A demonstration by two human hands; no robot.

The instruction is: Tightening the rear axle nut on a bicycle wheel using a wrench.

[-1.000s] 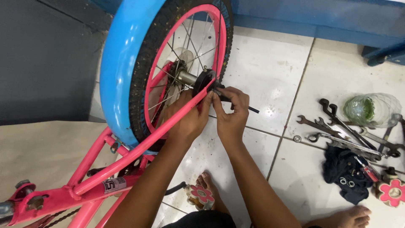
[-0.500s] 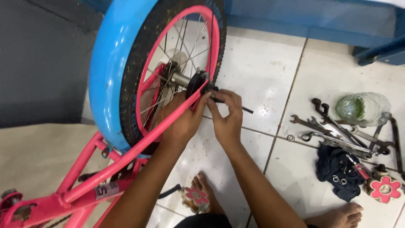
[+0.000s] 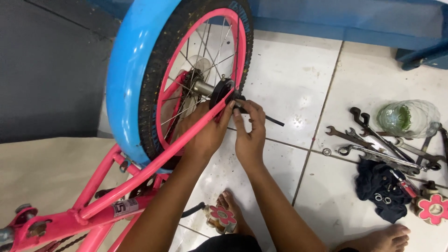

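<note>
A pink bicycle frame (image 3: 140,179) lies across the tiled floor with its rear wheel (image 3: 196,56) raised; the wheel has a pink rim, a black tyre and a blue mudguard (image 3: 128,65). Both hands are at the wheel's axle. My left hand (image 3: 205,133) reaches behind the pink stay and presses on the black part at the hub (image 3: 219,91). My right hand (image 3: 249,133) pinches a thin black rod-like tool (image 3: 268,119) at the axle end, its tip sticking out to the right.
Several spanners (image 3: 378,140) lie on the white tiles at the right, beside a clear glass jar (image 3: 408,116), a dark cloth (image 3: 380,186) and a pink flower-shaped piece (image 3: 431,207). My bare feet show below, one near another pink flower piece (image 3: 221,217). A blue ledge (image 3: 354,23) runs behind.
Both hands have stayed at the axle, with the fingers shifting slightly around the black tool. The view has drifted a little, so the wheel sits somewhat more to the right.
</note>
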